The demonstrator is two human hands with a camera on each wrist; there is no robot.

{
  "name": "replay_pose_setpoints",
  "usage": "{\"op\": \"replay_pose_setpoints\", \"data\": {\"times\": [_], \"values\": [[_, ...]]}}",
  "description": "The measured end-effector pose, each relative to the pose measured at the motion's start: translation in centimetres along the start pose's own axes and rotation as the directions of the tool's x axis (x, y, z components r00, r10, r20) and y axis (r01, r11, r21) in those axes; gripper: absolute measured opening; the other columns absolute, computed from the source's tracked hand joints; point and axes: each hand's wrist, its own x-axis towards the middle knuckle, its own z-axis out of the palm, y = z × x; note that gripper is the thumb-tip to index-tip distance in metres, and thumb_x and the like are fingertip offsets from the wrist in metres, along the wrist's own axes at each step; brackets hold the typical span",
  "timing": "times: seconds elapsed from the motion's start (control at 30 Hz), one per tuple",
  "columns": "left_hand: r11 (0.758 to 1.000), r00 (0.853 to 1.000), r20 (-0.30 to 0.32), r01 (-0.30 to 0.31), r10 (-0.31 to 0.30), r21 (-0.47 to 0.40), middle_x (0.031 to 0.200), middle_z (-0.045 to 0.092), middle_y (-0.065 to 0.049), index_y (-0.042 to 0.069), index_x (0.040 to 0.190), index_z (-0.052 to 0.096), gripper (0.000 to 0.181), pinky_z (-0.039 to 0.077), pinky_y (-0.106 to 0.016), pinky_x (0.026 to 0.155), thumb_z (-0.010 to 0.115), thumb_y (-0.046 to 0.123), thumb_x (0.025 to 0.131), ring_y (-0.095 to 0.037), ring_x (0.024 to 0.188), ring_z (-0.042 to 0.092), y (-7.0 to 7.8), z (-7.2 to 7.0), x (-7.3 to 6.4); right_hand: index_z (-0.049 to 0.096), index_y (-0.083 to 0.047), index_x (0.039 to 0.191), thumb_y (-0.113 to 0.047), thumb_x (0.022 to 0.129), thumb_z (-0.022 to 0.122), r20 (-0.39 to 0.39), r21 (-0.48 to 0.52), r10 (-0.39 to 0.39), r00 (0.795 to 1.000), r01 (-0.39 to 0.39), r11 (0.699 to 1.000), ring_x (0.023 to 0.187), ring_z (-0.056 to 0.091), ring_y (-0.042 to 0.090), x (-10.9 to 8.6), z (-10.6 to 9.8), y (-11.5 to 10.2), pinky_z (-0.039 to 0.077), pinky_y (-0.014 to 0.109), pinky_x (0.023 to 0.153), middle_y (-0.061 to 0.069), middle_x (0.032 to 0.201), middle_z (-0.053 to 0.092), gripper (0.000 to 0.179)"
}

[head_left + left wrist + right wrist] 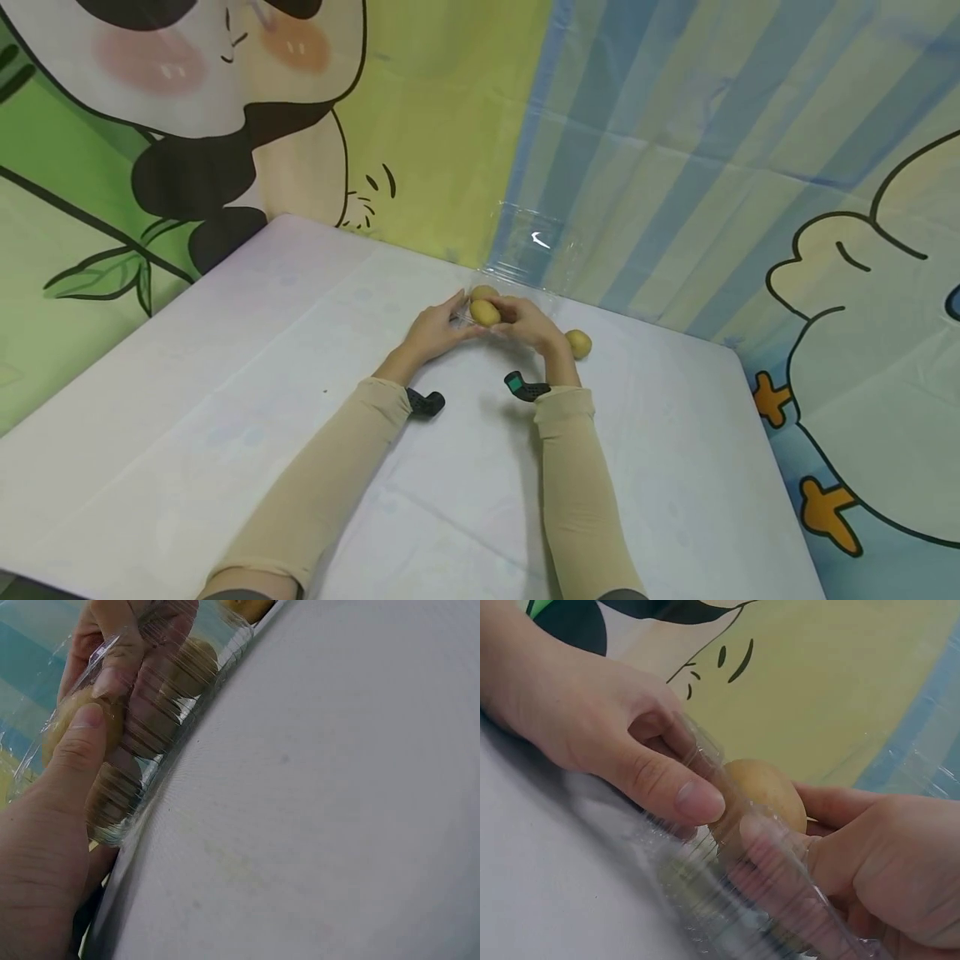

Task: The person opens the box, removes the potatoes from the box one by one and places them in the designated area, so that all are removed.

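A clear plastic clamshell box (517, 281) stands at the table's back edge, its transparent lid (534, 242) raised against the backdrop. My left hand (437, 331) grips the box's near left side, thumb over the rim in the right wrist view. From the right, my right hand (531, 323) holds a yellow-brown potato (485, 313) at the box's front, with fingers behind it. Just beyond it, another potato (483, 292) shows. Through the ribbed plastic wall, a potato (193, 667) appears in the left wrist view. A loose potato (578, 343) lies beside my right wrist.
A white cloth covers the table (315, 400). Close behind its back edge hangs a printed backdrop (442, 125) with cartoon animals and blue stripes. Black camera mounts (426, 403) stick out from both wrists, below beige sleeves (322, 475).
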Motion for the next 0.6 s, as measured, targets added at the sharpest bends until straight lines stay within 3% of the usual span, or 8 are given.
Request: {"op": "replay_pose_setpoints", "data": {"times": [0.43,0.6], "values": [[1.0,1.0,0.012,0.022,-0.022,-0.003,0.146,0.045,-0.007,0.014,0.152,0.024,0.098,0.034,-0.043,0.113,0.06,0.068,0.079,-0.028,0.135,0.043,0.0,0.1,0.1,0.043,-0.018,0.144,-0.008,0.088,0.065,-0.091,0.129,-0.075,0.993,0.087,0.988,0.129,0.049,0.031,-0.5,-0.8,-0.3,0.046,0.041,0.104,0.006,0.147,0.045,0.06],[1.0,1.0,0.008,0.018,-0.018,-0.013,0.146,0.045,-0.006,0.015,0.152,0.024,0.1,0.033,-0.043,0.114,0.058,0.072,0.077,-0.028,0.135,0.042,-0.2,0.1,0.1,0.04,-0.019,0.146,-0.009,0.089,0.065,-0.14,0.194,-0.048,0.989,0.075,0.978,0.129,0.05,0.03,-1.1,-1.2,-0.7,0.047,0.04,0.102,0.005,0.149,0.042,0.063]]}}
